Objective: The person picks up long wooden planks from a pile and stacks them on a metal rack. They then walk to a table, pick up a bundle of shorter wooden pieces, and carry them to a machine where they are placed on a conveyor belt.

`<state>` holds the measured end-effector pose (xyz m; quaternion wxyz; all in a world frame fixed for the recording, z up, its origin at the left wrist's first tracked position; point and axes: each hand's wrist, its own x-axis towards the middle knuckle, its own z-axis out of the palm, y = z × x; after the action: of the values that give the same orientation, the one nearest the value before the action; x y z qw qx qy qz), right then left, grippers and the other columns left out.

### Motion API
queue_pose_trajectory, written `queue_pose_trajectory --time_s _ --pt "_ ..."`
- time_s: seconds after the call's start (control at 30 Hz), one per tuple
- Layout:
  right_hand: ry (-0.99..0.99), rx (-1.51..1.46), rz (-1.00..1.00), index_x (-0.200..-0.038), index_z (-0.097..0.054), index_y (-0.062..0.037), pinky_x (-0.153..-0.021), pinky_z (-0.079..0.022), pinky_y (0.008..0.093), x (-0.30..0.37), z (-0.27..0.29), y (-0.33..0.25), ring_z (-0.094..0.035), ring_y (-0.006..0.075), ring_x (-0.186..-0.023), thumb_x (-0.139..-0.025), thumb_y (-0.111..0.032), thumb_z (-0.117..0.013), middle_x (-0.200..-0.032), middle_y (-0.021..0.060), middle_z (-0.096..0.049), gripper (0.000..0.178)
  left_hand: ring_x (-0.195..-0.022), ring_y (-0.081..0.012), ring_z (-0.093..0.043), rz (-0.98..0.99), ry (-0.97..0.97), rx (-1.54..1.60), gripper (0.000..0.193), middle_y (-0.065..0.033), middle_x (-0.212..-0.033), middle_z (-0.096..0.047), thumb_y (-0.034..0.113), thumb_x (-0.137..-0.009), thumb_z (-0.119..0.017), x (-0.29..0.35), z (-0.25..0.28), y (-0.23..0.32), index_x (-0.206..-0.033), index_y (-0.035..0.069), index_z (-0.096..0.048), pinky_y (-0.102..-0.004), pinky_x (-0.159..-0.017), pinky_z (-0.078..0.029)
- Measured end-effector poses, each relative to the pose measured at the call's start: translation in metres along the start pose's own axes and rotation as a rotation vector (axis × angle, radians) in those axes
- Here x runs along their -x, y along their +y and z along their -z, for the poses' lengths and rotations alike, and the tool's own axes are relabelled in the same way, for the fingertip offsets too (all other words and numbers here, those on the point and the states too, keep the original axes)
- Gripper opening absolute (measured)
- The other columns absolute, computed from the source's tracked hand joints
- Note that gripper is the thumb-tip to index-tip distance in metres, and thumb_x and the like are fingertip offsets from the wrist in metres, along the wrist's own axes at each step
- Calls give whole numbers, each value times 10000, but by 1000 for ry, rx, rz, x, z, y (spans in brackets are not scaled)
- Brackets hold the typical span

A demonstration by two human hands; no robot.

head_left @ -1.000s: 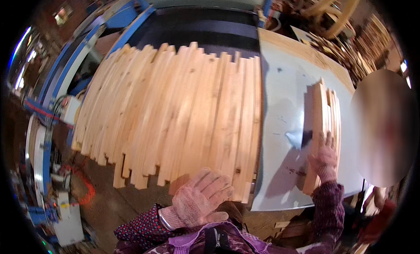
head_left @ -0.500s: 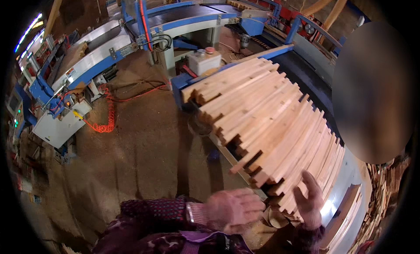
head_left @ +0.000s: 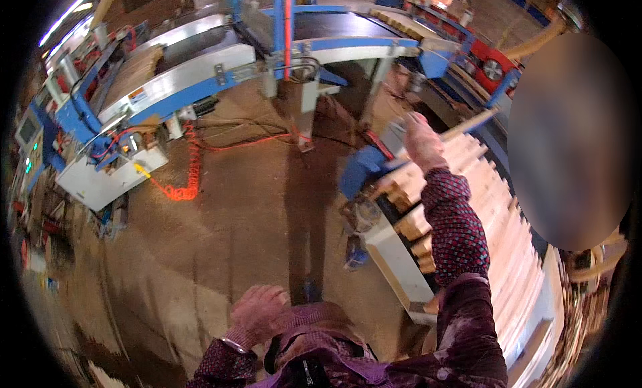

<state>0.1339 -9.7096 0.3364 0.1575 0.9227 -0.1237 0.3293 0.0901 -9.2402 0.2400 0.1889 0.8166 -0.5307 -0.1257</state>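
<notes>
My right hand (head_left: 422,142) is stretched out over the far end of the wooden strips (head_left: 505,214). It is at a pale control box (head_left: 394,135), partly covering it; its fingers are blurred and their closure is unclear. The strips lie side by side in a row on a dark conveyor, their near ends uneven, and my right forearm hides part of them. Close to my body, my left hand (head_left: 259,313) hangs in the air with loosely bent fingers and nothing in it.
Blue-and-white conveyor machinery (head_left: 234,57) curves across the back. A coiled orange air hose (head_left: 190,167) hangs by a white cabinet (head_left: 110,177) at left. More wood strips (head_left: 588,314) are piled at right. A person (head_left: 568,140), blurred out, stands beyond the conveyor.
My right hand has moved from the near end of the strips to the control box at the far end. My left hand has drawn back leftward. The view has turned left.
</notes>
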Motion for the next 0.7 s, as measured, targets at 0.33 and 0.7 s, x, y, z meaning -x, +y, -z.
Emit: queue_pose_trajectory --time_s 0.33,0.7 --pt "-18 -479 -240 -1016 -594 -15 -924 -406 375 18 -31 12 -487 334 -1106 -785 45 -425 -1164 193 -530 292 -1039 -266 -530 381 106 -60 387 -93 -1092 -574 374 -780 -587 -8 -3 -69 -1038 85 -580 -350 -904 -400" --pt "68 -641 -265 -1226 -476 6 -901 -432 345 2 -52 -83 -529 306 -1080 -809 20 -535 -1186 172 -539 421 -1024 -275 -533 390 125 21 417 -82 -1111 -550 363 -774 -573 -48 39 -115 -1084 85 -547 -372 -888 -416"
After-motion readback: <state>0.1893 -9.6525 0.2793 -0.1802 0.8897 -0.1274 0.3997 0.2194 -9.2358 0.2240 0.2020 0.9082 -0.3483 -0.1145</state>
